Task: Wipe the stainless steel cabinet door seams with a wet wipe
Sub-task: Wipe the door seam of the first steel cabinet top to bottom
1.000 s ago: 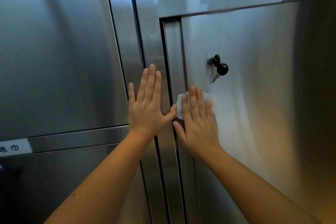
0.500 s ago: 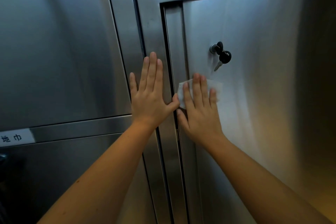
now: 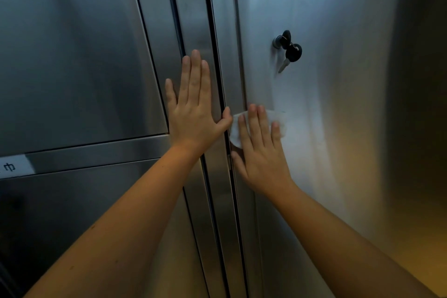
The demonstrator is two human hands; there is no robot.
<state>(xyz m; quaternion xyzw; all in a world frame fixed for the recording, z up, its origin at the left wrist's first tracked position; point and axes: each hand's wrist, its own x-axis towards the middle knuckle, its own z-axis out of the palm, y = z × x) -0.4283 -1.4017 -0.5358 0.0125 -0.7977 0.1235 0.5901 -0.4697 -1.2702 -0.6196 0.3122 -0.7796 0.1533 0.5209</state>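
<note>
At the left of the frame the broad brushed steel panel [image 3: 72, 55] and the white label strip [image 3: 14, 167] beneath it are out of reach of the wiping. Towards the centre, the left hand [image 3: 193, 118] lies flat on the steel upright, fingers straight and released, grasping nothing, its thumb reaching across the dark vertical seam [image 3: 216, 51]. Just right of it, the right hand [image 3: 261, 155] presses the white wet wipe [image 3: 275, 117] under straight fingers against the left edge of the stainless steel cabinet door [image 3: 338, 116], the wipe's left side reaching towards the seam. Half a second ago the wipe sat close under the black-headed key [image 3: 293, 52] in its lock; now it is clearly lower and farther from it, so the stroke appears to run down the seam, with the lower stretch probably still to do. The taped label above the door has left the frame.
</note>
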